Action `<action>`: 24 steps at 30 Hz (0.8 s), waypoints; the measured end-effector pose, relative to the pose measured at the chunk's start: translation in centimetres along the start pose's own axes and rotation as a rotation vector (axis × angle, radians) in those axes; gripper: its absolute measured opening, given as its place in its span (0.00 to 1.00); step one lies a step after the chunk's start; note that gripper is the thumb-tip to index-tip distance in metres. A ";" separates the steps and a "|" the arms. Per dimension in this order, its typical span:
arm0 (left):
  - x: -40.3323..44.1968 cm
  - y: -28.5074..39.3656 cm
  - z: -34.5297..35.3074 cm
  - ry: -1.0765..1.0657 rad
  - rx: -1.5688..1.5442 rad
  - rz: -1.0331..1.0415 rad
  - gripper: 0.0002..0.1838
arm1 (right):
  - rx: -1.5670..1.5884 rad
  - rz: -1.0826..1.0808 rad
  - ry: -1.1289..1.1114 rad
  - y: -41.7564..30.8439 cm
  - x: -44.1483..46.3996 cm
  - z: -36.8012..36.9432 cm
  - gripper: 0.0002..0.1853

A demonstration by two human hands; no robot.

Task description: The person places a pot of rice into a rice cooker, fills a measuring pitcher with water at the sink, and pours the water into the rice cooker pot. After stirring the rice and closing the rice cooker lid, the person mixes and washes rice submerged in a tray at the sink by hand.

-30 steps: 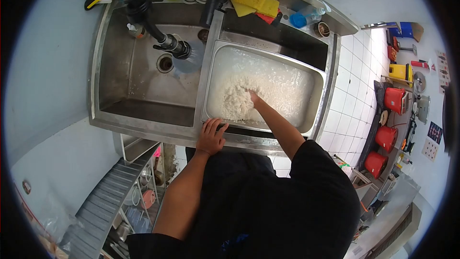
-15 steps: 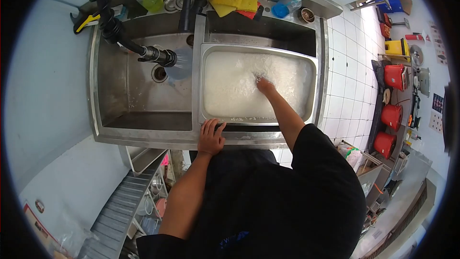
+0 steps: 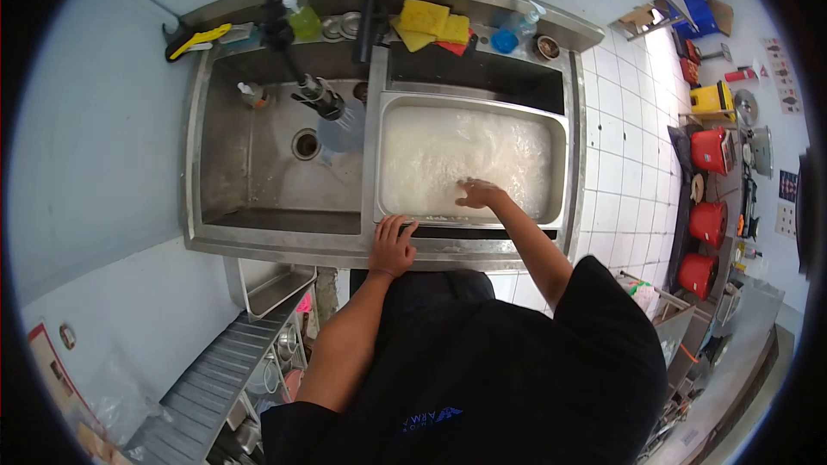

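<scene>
A deep steel pan (image 3: 558,174) sits across the right sink basin, filled with cloudy white water and what looks like rice (image 3: 422,151). My right hand (image 3: 478,193) is at the liquid's surface near the pan's near side. Its fingers are stretched out to the left, empty, with the tips at or just in the liquid. At the pan's near left corner, my left hand (image 3: 393,245) rests with its fingers spread over the rim, palm towards the sink's front edge.
A black spray tap (image 3: 323,102) hangs over the left basin (image 3: 276,164), above a clear bluish container (image 3: 340,129). Yellow sponges (image 3: 424,17), a green soap bottle (image 3: 301,19), a blue bottle (image 3: 515,30) and a small bowl (image 3: 546,48) line the back ledge.
My right hand has come up from the liquid and moved towards the pan's near side; its fingers now show. My left hand stays at the rim. The view has shifted slightly.
</scene>
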State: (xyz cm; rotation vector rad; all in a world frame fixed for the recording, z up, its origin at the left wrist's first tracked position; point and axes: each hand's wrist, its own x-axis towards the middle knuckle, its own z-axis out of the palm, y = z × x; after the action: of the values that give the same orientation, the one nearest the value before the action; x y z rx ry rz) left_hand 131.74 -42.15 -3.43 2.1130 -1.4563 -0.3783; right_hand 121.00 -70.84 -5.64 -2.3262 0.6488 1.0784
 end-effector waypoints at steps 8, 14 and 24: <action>-0.3 -0.7 0.2 0.002 -0.060 0.013 0.28 | 0.043 -0.100 1.055 -7.3 9.6 -2.3 0.20; -0.3 -0.9 -0.3 0.001 -0.096 0.010 0.28 | -0.349 -0.007 0.839 -3.6 19.6 9.9 0.19; -0.2 -1.2 -0.2 0.008 -0.107 0.015 0.29 | -0.492 0.033 0.364 4.8 25.8 15.5 0.32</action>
State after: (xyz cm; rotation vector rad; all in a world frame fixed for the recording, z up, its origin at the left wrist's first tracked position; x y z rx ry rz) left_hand 132.72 -41.58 -3.95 2.0152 -1.4150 -0.4322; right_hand 124.34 -70.54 -35.98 -2.9917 0.6014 0.9096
